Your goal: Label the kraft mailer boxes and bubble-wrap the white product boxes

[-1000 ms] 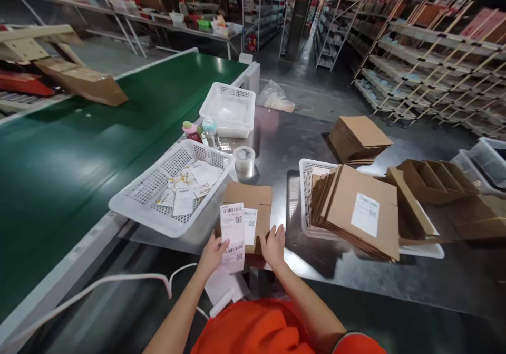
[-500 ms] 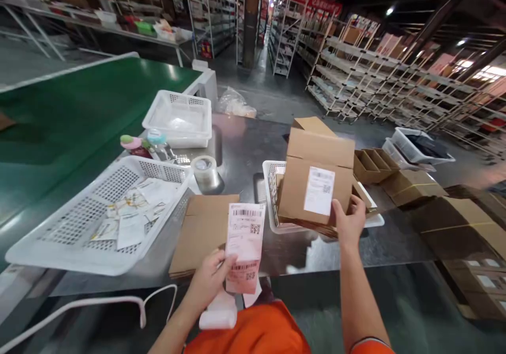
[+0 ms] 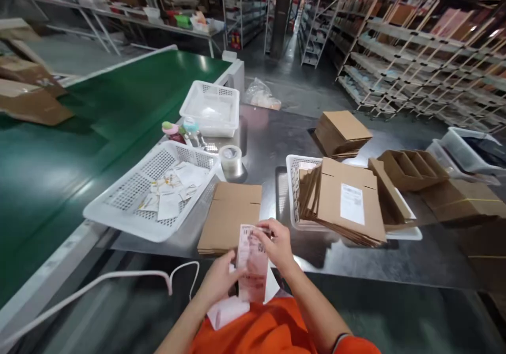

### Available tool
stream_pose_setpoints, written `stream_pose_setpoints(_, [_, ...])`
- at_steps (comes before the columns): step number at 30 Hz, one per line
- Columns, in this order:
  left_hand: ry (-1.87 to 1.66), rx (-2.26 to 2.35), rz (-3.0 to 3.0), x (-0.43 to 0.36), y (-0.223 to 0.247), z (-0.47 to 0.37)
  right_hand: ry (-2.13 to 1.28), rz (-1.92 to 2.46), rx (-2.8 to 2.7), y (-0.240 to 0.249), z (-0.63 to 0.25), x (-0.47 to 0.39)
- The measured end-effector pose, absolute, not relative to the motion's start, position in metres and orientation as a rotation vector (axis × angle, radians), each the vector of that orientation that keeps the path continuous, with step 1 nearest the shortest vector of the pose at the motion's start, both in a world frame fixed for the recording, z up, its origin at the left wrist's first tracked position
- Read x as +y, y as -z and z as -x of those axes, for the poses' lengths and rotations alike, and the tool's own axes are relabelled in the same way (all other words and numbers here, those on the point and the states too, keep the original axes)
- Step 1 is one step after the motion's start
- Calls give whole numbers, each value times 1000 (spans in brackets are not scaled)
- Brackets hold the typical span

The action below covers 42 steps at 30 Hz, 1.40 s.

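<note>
Paper label (image 3: 253, 277), thin and oblong, touches right fingers (image 3: 266, 241).

Label strip (image 3: 253, 286): paper, smooth | flat cartons (image 3: 234, 209): cardboard, matt, smooth-faced | surface (image 3: 269, 145): metal, glossy, bright reflections | basket (image 3: 128, 188): perforated plastic | tape roll (image 3: 230, 156): clear plastic, glossy | conveyor belt (image 3: 130, 106): smooth, semi-gloss, material uncertain | shirt (image 3: 253, 334): cloth, matt

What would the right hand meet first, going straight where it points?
Past the label strip it touches, the right hand would probably meet the flat cardboard stack; depth is unclear.
</note>
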<state>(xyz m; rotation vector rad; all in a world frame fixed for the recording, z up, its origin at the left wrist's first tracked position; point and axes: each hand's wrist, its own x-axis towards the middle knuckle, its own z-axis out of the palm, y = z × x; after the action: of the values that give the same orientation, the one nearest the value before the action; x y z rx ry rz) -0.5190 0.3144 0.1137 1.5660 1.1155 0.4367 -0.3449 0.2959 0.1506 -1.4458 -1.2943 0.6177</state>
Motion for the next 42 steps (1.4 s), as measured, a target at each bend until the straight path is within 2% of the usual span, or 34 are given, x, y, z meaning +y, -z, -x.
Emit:
stream_pose_setpoints(3, [-614, 1170, -1350, 329, -117, 539, -735, 1394, -1422, -135, 374, 293])
stream_pose_setpoints(6, [-606, 1185, -1236, 344, -117, 549, -745, 1448, -1424, -114, 392, 297])
stream_pose_setpoints(10, [-651, 1285, -1131, 350, -90, 549, -700, 1566, -1224, -74, 395, 340])
stream_pose_setpoints(14, [-588, 1313, -979, 338, -47, 559, -487, 1836, -1122, -34, 385, 404])
stream_pose_setpoints(19, [-403, 1219, -954, 306, -17, 593, -253, 2042, -1367, -12, 381, 438])
stream_pose_setpoints(24, [-446, 1125, -1301, 303, -44, 613, -113, 2116, -1695, -5, 391, 413])
stream_pose_setpoints(27, [-605, 1153, -1456, 338, -56, 609, -277, 1706, -2341, -2, 392, 402])
stream_pose_setpoints(29, [-634, 1229, -1448, 366, -53, 604, -347, 1497, -2563, -2, 388, 406])
stream_pose_setpoints(34, [-579, 1328, -1386, 395, -36, 599, -229, 2010, -2186, -4, 383, 413])
stream_pose_setpoints(36, [-532, 1340, -1440, 392, -34, 598, -268, 1858, -2340, 0, 384, 393])
stream_pose_setpoints(39, [-488, 1402, -1584, 388, -33, 594, -410, 1368, -2669, 5, 380, 350])
stream_pose_setpoints(40, [-481, 1432, -1629, 388, -33, 591, -441, 1374, -2650, 6, 376, 338])
stream_pose_setpoints(42, [-462, 1474, -1689, 390, -34, 585, -441, 1769, -2347, 4, 369, 324])
